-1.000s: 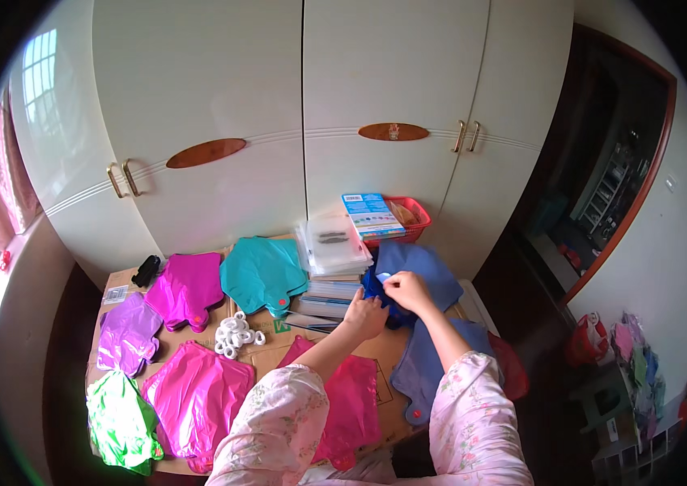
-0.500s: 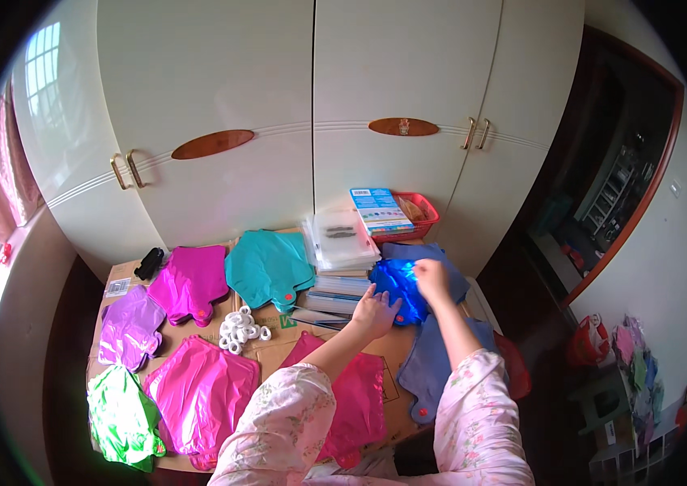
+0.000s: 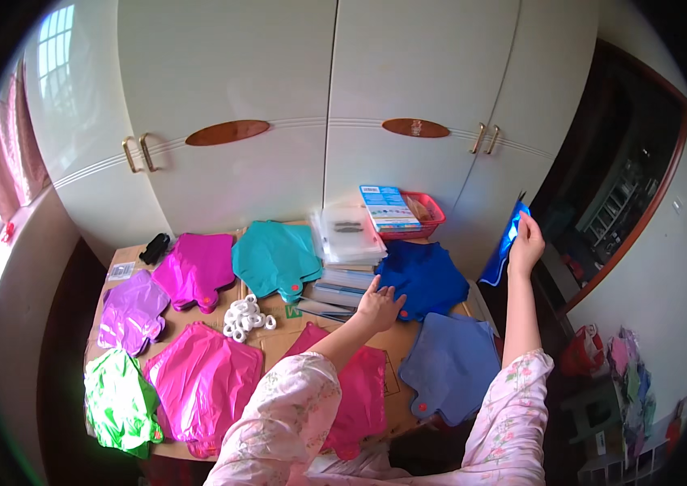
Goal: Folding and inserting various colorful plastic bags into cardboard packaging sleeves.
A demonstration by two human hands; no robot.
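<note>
Raised off the table's right side, my right hand [image 3: 528, 243] pinches a shiny blue flat foil balloon [image 3: 507, 245], seen nearly edge-on. My left hand [image 3: 380, 310] is open, its fingers spread, beside the left edge of a pile of dark blue flat foil balloons [image 3: 428, 275]. Under and behind that hand lie stacks of clear-wrapped cards or sleeves [image 3: 337, 290]. A paler blue balloon pile [image 3: 453, 356] with a red dot on its tab lies nearer to me.
Across the cardboard-covered table [image 3: 278, 356] lie teal [image 3: 274, 255], magenta [image 3: 193, 271], purple [image 3: 129, 312], green [image 3: 121, 401] and pink [image 3: 206, 381] balloon piles. White ribbon rolls [image 3: 244, 317] sit mid-table. A red basket [image 3: 432, 212] stands at the back by the cabinet [image 3: 238, 73].
My right hand has lifted the shiny blue balloon off the dark blue pile and carried it right and up. My left hand has barely moved. The whole view has shifted slightly.
</note>
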